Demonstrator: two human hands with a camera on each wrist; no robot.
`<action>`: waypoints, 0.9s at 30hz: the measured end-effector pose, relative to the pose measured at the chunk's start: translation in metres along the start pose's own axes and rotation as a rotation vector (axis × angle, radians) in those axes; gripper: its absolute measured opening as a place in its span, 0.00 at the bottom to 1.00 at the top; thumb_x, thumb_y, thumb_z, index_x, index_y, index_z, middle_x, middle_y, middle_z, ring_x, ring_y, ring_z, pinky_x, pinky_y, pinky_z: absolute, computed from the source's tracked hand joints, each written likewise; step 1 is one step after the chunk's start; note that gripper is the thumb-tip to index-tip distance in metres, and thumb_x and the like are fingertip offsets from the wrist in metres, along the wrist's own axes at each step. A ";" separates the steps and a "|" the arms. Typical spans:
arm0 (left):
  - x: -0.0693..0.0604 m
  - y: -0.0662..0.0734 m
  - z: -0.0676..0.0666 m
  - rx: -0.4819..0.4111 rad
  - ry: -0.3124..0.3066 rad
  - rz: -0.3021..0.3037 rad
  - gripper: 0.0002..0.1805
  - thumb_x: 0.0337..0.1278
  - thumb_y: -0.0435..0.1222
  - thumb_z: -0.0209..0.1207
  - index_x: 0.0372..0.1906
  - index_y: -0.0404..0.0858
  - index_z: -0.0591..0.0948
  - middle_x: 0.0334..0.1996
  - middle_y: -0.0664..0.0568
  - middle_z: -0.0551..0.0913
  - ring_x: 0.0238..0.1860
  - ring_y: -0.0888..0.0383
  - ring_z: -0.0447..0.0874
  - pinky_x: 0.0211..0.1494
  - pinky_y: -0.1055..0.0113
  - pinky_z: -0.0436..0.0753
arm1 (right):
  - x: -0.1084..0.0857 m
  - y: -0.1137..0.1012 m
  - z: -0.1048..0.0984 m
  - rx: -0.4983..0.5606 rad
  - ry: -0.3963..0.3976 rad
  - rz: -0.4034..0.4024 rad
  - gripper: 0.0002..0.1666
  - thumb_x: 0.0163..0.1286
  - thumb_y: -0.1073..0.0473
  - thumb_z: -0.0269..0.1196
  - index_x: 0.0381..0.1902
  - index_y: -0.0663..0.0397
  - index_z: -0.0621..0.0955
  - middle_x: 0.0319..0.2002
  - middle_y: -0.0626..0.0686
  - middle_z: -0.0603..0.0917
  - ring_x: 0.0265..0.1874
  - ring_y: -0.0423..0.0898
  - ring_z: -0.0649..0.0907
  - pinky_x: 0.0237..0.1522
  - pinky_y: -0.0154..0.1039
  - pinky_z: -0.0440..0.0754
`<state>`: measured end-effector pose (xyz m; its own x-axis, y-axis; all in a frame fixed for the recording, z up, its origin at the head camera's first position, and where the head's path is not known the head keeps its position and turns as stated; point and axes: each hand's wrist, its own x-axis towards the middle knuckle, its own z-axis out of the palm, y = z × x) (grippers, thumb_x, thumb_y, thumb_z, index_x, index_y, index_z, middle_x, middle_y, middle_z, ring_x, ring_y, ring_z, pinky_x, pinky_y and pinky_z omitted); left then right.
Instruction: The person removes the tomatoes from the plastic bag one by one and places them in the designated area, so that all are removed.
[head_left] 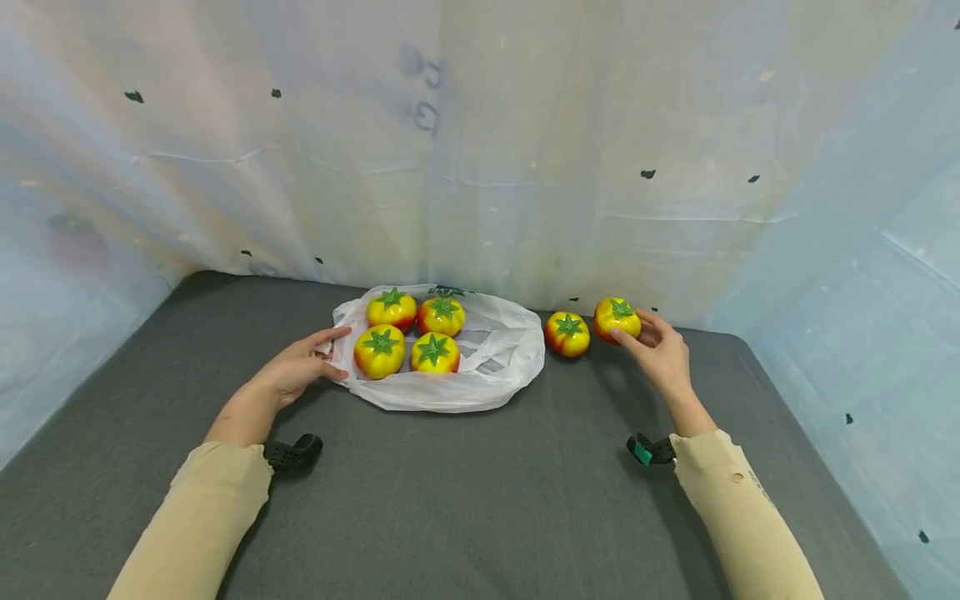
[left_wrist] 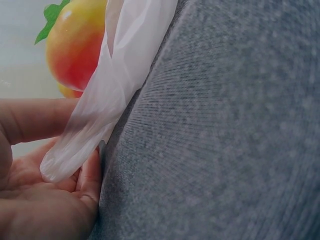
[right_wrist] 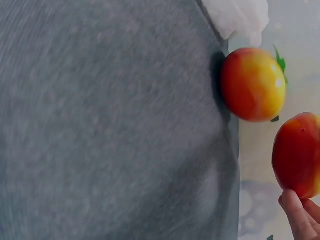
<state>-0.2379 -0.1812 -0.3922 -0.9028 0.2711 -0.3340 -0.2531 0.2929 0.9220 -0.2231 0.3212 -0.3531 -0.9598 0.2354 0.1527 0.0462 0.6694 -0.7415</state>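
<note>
A white plastic bag (head_left: 450, 402) lies spread on the dark surface, with several yellow-red tomatoes (head_left: 379, 352) with green leaf tops in its left part. My left hand (head_left: 296, 367) is at the bag's left edge; in the left wrist view the bag's edge (left_wrist: 107, 100) runs between its thumb and fingers, which hold it. My right hand (head_left: 663, 354) pinches a tomato (head_left: 617, 321) between thumb and fingers, raised off the surface. Just left of that one, another tomato (head_left: 567, 334) rests near the bag's right edge; the right wrist view shows both.
The dark grey tabletop (head_left: 465, 500) reaches back to a pale plastic sheet (head_left: 525, 167) hung behind it, marked with small black patches. More sheeting (head_left: 885, 333) stands at the right and left sides.
</note>
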 end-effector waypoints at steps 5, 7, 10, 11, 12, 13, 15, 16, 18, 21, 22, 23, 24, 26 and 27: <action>-0.001 0.000 0.000 -0.003 0.002 0.002 0.48 0.53 0.23 0.58 0.77 0.42 0.48 0.75 0.35 0.27 0.73 0.37 0.32 0.72 0.37 0.41 | 0.000 0.007 -0.002 -0.021 -0.008 0.024 0.44 0.63 0.39 0.62 0.70 0.55 0.66 0.64 0.65 0.72 0.59 0.61 0.76 0.57 0.56 0.75; -0.001 0.001 0.000 -0.005 0.003 0.003 0.48 0.53 0.22 0.58 0.77 0.42 0.48 0.75 0.35 0.27 0.73 0.37 0.33 0.72 0.38 0.42 | -0.001 0.010 -0.002 -0.035 -0.016 0.031 0.44 0.64 0.38 0.61 0.70 0.55 0.65 0.65 0.66 0.71 0.60 0.62 0.75 0.57 0.56 0.75; -0.001 0.000 0.000 -0.008 0.002 0.006 0.48 0.53 0.22 0.58 0.77 0.42 0.47 0.75 0.34 0.28 0.72 0.37 0.35 0.72 0.38 0.43 | 0.000 0.014 -0.003 -0.050 -0.026 0.046 0.45 0.63 0.37 0.61 0.70 0.56 0.65 0.65 0.66 0.70 0.60 0.62 0.75 0.57 0.56 0.75; -0.001 0.000 0.000 -0.008 0.002 0.007 0.48 0.53 0.22 0.58 0.77 0.42 0.47 0.75 0.34 0.28 0.72 0.38 0.36 0.72 0.38 0.43 | 0.000 0.016 -0.003 -0.054 -0.029 0.050 0.45 0.63 0.37 0.61 0.71 0.56 0.65 0.65 0.66 0.70 0.60 0.62 0.75 0.57 0.56 0.75; -0.001 0.000 0.000 -0.009 0.001 0.008 0.48 0.53 0.22 0.58 0.77 0.42 0.47 0.75 0.34 0.28 0.72 0.37 0.36 0.72 0.38 0.43 | 0.000 0.017 -0.003 -0.057 -0.033 0.055 0.46 0.64 0.37 0.61 0.71 0.56 0.64 0.65 0.66 0.70 0.60 0.62 0.75 0.57 0.56 0.75; -0.001 0.000 0.000 -0.009 0.000 0.008 0.48 0.53 0.22 0.58 0.77 0.42 0.47 0.75 0.34 0.28 0.72 0.37 0.35 0.72 0.38 0.43 | 0.000 0.018 -0.003 -0.059 -0.037 0.060 0.46 0.64 0.37 0.61 0.71 0.56 0.64 0.65 0.67 0.70 0.60 0.62 0.75 0.57 0.56 0.75; -0.001 0.001 0.000 -0.009 -0.001 0.008 0.48 0.53 0.22 0.57 0.77 0.42 0.47 0.75 0.34 0.27 0.73 0.37 0.33 0.72 0.38 0.42 | 0.000 0.020 -0.003 -0.065 -0.045 0.066 0.46 0.64 0.37 0.60 0.71 0.57 0.63 0.65 0.67 0.69 0.60 0.62 0.75 0.57 0.56 0.75; -0.001 0.001 0.000 -0.008 -0.001 0.007 0.48 0.53 0.22 0.58 0.77 0.42 0.47 0.75 0.34 0.27 0.73 0.37 0.33 0.72 0.37 0.42 | 0.000 0.021 -0.003 -0.069 -0.048 0.067 0.46 0.64 0.37 0.60 0.71 0.57 0.63 0.65 0.67 0.69 0.60 0.62 0.75 0.57 0.56 0.75; -0.002 0.002 0.000 -0.010 0.000 0.005 0.48 0.53 0.22 0.58 0.77 0.42 0.47 0.74 0.35 0.27 0.74 0.36 0.31 0.72 0.37 0.41 | -0.001 0.022 -0.003 -0.076 -0.057 0.068 0.46 0.64 0.37 0.60 0.71 0.57 0.63 0.65 0.68 0.69 0.60 0.62 0.75 0.56 0.56 0.75; -0.002 0.002 0.001 -0.009 0.002 0.003 0.48 0.53 0.22 0.58 0.77 0.42 0.47 0.74 0.35 0.26 0.74 0.36 0.31 0.72 0.37 0.41 | -0.001 0.023 -0.003 -0.079 -0.062 0.068 0.45 0.64 0.38 0.60 0.71 0.57 0.63 0.65 0.68 0.70 0.60 0.62 0.75 0.56 0.56 0.76; -0.002 0.002 0.001 -0.008 0.003 0.003 0.48 0.53 0.22 0.58 0.77 0.42 0.47 0.74 0.35 0.26 0.74 0.36 0.31 0.72 0.37 0.41 | -0.001 0.024 -0.002 -0.082 -0.064 0.069 0.45 0.65 0.38 0.60 0.71 0.57 0.64 0.65 0.68 0.70 0.60 0.62 0.75 0.55 0.56 0.76; -0.002 0.002 0.001 -0.008 0.002 0.003 0.48 0.53 0.22 0.58 0.77 0.42 0.47 0.74 0.35 0.26 0.74 0.36 0.31 0.72 0.37 0.41 | -0.001 0.024 -0.002 -0.084 -0.066 0.072 0.45 0.65 0.38 0.60 0.71 0.57 0.64 0.65 0.68 0.70 0.60 0.62 0.75 0.56 0.56 0.76; -0.002 0.002 0.001 -0.008 0.002 0.002 0.48 0.53 0.22 0.58 0.77 0.42 0.47 0.74 0.34 0.26 0.74 0.36 0.31 0.72 0.37 0.41 | -0.001 0.025 -0.002 -0.087 -0.068 0.075 0.45 0.65 0.38 0.60 0.71 0.57 0.64 0.65 0.68 0.70 0.60 0.62 0.75 0.56 0.56 0.76; -0.002 0.002 0.001 -0.007 0.002 0.003 0.48 0.53 0.22 0.57 0.77 0.42 0.47 0.74 0.34 0.26 0.74 0.36 0.31 0.72 0.37 0.41 | -0.001 0.027 -0.002 -0.093 -0.072 0.083 0.45 0.65 0.38 0.60 0.71 0.58 0.63 0.65 0.69 0.69 0.60 0.62 0.75 0.56 0.56 0.75; -0.002 0.002 0.001 -0.007 0.002 0.003 0.48 0.53 0.22 0.57 0.77 0.42 0.47 0.74 0.35 0.26 0.74 0.36 0.30 0.72 0.37 0.41 | 0.000 0.028 -0.001 -0.095 -0.075 0.088 0.45 0.65 0.38 0.60 0.71 0.58 0.63 0.65 0.69 0.69 0.60 0.62 0.75 0.56 0.57 0.75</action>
<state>-0.2359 -0.1799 -0.3897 -0.9042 0.2700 -0.3309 -0.2530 0.2854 0.9244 -0.2211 0.3408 -0.3732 -0.9687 0.2452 0.0385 0.1534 0.7133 -0.6838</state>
